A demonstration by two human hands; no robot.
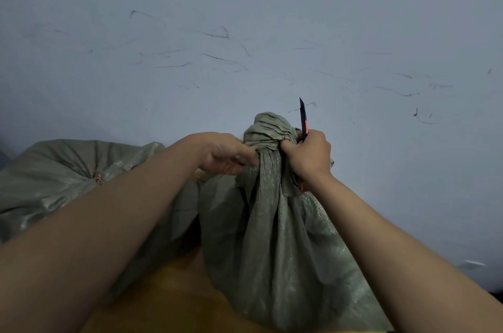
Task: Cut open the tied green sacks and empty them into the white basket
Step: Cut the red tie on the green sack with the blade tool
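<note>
Both hands pinched the near sack's (pixel 272 224) knot (pixel 268 128): left grip (pixel 228 154), right grip (pixel 307 153) also clutching a knife (pixel 303 117). A second tied sack (pixel 68 177) lay left. A scuffed wall (pixel 245 33) stood beyond.

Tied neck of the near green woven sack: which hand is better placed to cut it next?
Right hand: it holds the black-bladed utility knife beside the knot. The left hand only pinches the neck.

The knife (pixel 304 122) handle is concealed within the right hand (pixel 309 154). The sack (pixel 275 237) base and the second sack (pixel 54 177) are cut off by the frame edges.
</note>
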